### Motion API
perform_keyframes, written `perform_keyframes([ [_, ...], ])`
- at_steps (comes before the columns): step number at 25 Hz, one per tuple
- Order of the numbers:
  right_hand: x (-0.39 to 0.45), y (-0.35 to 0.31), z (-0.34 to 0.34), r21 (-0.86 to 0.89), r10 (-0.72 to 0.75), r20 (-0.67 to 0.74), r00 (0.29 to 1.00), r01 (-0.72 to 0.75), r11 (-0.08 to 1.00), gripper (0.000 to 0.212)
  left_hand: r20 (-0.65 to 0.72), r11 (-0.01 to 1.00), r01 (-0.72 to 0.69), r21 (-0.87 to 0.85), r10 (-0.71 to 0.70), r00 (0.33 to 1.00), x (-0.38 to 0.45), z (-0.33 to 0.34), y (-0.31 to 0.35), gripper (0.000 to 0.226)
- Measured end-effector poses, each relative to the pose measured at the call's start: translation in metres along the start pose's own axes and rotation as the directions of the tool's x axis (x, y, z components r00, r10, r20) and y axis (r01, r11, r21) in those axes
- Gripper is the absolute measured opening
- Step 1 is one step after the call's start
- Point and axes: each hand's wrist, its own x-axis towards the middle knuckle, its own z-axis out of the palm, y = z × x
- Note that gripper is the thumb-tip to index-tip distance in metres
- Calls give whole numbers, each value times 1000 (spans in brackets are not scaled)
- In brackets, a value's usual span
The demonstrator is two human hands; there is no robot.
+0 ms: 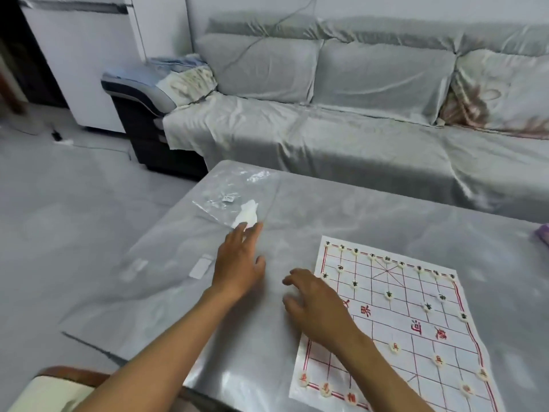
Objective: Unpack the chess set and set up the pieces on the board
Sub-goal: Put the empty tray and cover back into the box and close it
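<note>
A paper Chinese chess board [395, 325] with red lines lies on the grey table [371, 212], right of centre. Several round cream pieces with black marks [388, 295] stand on its far half, and several with red marks [394, 347] on its near half. A clear plastic bag [230, 193] with a white scrap [246, 215] in it lies at the table's far left. My left hand [239, 263] reaches out with straight fingers, its fingertips at the bag's near edge. My right hand [315, 304] hovers with loosely curled fingers at the board's left edge, holding nothing.
A grey covered sofa [341, 120] runs behind the table. A small white card [201, 266] lies on the table left of my left hand. A purple object [543, 233] shows at the right edge. A wooden chair edge [68, 376] sits at the bottom left.
</note>
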Motion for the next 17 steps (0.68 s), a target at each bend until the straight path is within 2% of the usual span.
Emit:
perform_keyframes([
  [4, -2, 2, 27, -122, 65, 12, 998, -63, 990, 25, 126, 981, 184, 57, -190, 974, 51, 17, -28, 74],
  [6, 7, 3, 31, -188, 53, -23, 998, -56, 980, 27, 148, 961, 192, 199, -223, 964, 70, 26, -38, 68],
  [8, 10, 2, 31, -243, 47, -20, 999, -51, 969, 29, 90, 959, 155, 236, -181, 979, 81, 30, -46, 50],
  [11, 9, -4, 28, -275, 49, 24, 999, -40, 960, 26, -45, 988, 112, 111, -108, 993, 86, 28, -62, 21],
  [13, 5, -6, 24, -266, 50, 69, 996, -30, 964, 22, -76, 992, 127, -10, -127, 989, 77, 24, -67, 13],
  [15, 5, -9, 18, -275, 61, 123, 991, -25, 961, 23, -73, 969, 192, -158, -205, 976, 50, 15, -65, 11],
  [17, 5, -19, 12, -209, 107, 158, 982, -73, 975, 33, -106, 914, 273, -301, -316, 943, 5, 1, -61, 23],
])
